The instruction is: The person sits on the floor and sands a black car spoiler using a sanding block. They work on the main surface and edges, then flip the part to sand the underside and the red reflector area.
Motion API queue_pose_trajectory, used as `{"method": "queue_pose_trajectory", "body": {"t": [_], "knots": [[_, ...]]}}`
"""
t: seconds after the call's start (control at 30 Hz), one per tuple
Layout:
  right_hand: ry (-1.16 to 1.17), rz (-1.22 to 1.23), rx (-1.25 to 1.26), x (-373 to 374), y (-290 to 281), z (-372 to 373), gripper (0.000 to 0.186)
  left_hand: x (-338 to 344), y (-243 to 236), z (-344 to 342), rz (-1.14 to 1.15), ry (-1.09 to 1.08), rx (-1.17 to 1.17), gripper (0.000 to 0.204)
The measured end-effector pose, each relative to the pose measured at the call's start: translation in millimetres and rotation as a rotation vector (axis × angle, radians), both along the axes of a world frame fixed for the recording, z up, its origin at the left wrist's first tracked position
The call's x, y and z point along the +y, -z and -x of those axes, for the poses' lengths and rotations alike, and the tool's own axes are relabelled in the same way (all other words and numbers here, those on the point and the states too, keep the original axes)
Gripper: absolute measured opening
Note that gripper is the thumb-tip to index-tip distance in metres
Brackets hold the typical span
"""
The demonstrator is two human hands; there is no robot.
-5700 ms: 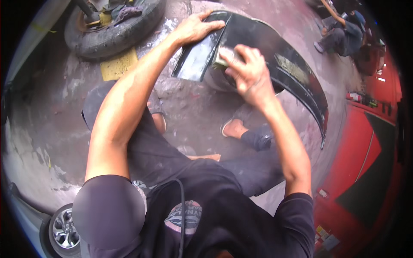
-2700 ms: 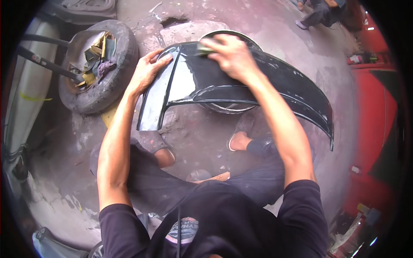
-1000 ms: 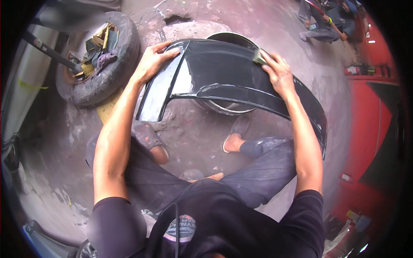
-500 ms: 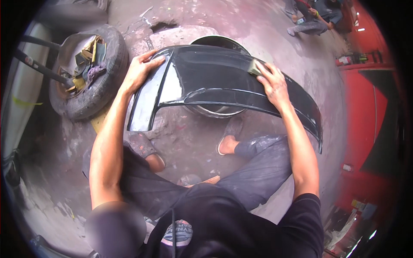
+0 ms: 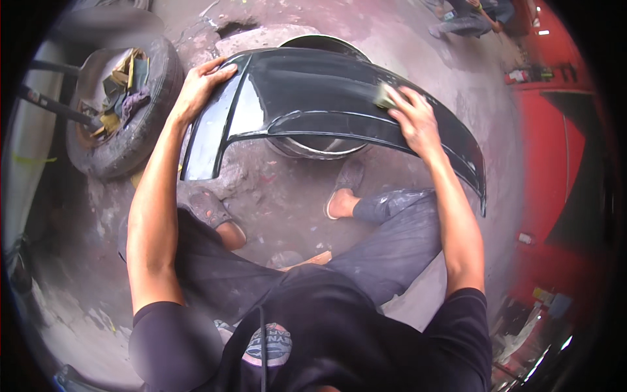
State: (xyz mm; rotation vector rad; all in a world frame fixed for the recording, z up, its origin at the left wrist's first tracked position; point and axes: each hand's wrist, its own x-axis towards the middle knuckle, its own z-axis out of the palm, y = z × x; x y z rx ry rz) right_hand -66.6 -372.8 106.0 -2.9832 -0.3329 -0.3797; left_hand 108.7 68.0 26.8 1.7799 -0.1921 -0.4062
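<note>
A glossy black curved car body panel point(image 5: 313, 85), like a fender piece, lies across a round metal wheel rim point(image 5: 307, 150) on the floor in front of me. My left hand point(image 5: 201, 86) is closed round the panel's upper left edge, thumb on top and fingers over the far side. Pressed to the right half of the panel is a small greenish-grey sanding pad point(image 5: 383, 98), held in the fingers of my right hand point(image 5: 415, 119). A hazy, dull streak runs left from the pad over the shiny surface.
A tyre point(image 5: 166, 108) at the left holds sandpaper scraps point(image 5: 134, 72) and a purple rag point(image 5: 135, 103). Red car bodywork point(image 5: 542, 157) stands along the right. Another person point(image 5: 467, 19) sits at the far right. My feet are below the panel.
The panel, the rim and both hands appear higher in the picture and slightly left, along with the whole scene. My right hand still holds the pad at nearly the same part of the panel.
</note>
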Motion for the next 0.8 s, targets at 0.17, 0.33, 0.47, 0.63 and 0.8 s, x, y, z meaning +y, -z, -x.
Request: {"method": "queue_pose_trajectory", "body": {"t": [0.17,0.33,0.47,0.63,0.8], "knots": [[-0.123,-0.099,-0.144,97.4,27.1,-32.2,0.05,-11.0,-3.3,-5.4,0.033,0.004,0.029,0.07],[-0.419,-0.129,-0.068,165.0,19.7,-57.1,0.054,17.7,1.9,1.1,0.052,-0.018,0.079,0.066],[0.004,0.047,-0.015,9.9,16.8,2.0,0.054,5.0,3.3,2.7,0.032,-0.018,-0.055,0.065],[-0.107,-0.093,-0.088,72.2,19.9,-5.3,0.058,-5.3,-5.7,-3.3,-0.01,-0.006,-0.016,0.064],[-0.372,-0.152,-0.074,200.2,26.1,-49.7,0.053,7.1,3.0,-8.7,-0.056,-0.007,-0.044,0.068]]}}
